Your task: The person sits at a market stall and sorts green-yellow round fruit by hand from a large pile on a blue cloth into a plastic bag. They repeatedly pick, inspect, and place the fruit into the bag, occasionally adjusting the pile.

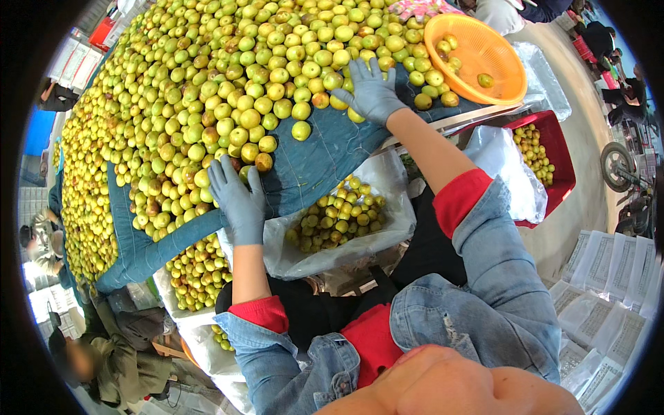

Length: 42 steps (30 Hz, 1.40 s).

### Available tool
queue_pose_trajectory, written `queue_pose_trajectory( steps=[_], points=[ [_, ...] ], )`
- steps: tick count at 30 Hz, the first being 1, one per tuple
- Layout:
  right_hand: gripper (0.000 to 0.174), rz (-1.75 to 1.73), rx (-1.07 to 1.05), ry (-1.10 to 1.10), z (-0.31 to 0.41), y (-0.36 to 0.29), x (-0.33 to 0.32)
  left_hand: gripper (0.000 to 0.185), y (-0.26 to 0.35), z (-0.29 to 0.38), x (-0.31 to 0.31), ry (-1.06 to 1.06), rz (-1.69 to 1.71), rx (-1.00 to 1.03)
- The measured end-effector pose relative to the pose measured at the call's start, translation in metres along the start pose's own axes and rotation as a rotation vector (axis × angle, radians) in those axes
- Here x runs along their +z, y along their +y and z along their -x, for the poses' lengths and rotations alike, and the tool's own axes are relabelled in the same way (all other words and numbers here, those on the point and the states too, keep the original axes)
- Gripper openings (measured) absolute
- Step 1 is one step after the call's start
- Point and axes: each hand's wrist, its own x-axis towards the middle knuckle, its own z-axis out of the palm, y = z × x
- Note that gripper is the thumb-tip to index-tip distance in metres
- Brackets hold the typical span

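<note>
A broad heap of yellow-green jujubes [223, 98], some blotched brown, lies on a blue cloth-covered table [316, 166]. My left hand [237, 199], in a grey glove, rests with spread fingers against the near edge of the heap. Farther right, my right hand [373, 91], gloved alike, lies palm down at the fruit by the table's edge, fingers apart. Neither hand grips anything that I can see; the palms are hidden. Below the edge, between my forearms, a bin lined with clear plastic [282, 257] holds more jujubes [342, 220].
An orange plastic basket [498, 57] with a few fruits sits at the table's right corner. Under it stands a red crate [563, 155], plastic-lined. Another lined crate of fruit [199, 270] is left of my knees. A pink patterned glove [423, 8] shows across the heap. A person [129, 368] is lower left.
</note>
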Motion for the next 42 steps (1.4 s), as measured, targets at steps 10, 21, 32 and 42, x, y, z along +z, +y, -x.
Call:
queue_pose_trajectory(
  steps=[10,21,32,42],
  points=[
    [0.076,0.023,-0.523,-0.015,0.054,-0.058,-0.001,0.072,0.045,0.010,0.000,-0.219,-0.088,0.257],
    [0.047,-0.665,-0.831,-0.235,0.070,-0.050,-0.045,0.045,0.051,0.029,-0.033,-0.256,0.442,0.342],
    [0.030,-0.422,-0.371,-0.234,0.037,0.008,-0.061,0.050,0.003,0.023,-0.025,-0.181,0.797,-0.316],
    [0.046,-0.467,-0.322,-0.521,0.036,0.010,-0.059,0.052,0.011,0.019,-0.034,-0.472,1.263,-0.557]
  ],
)
